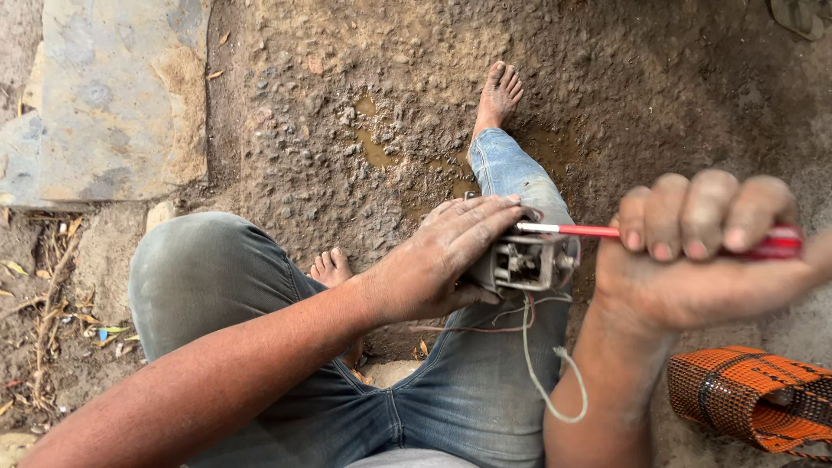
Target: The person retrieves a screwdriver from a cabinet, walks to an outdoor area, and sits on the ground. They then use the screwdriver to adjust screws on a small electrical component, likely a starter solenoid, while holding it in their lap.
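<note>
At centre frame, on the right thigh in blue jeans (485,381): left hand (442,260) laid flat over a small grey metal device (524,260), fingers (485,217) stretched long and nearly straight across its top, thumb tucked beneath its near edge, so pressing and steadying rather than clenching. Just right of it, toward the right edge of the frame: right hand (693,260) curled into a tight fist around the red handle of a screwdriver (607,231), palm turned up, four fingertips folded over the grip. Shaft running leftward, red then white, tip meeting the device under the left fingertips; exact contact point hidden. Thin wires (537,347), reddish and pale, trailing from the device down across the jeans, one looping near the right wrist. Lower right corner: orange woven mesh item (745,399) with a dark band, lying on the ground beside the right forearm. Bare feet resting on wet, pebbly mud (347,113); flat grey stone slab (113,95) at upper left of the frame.
</note>
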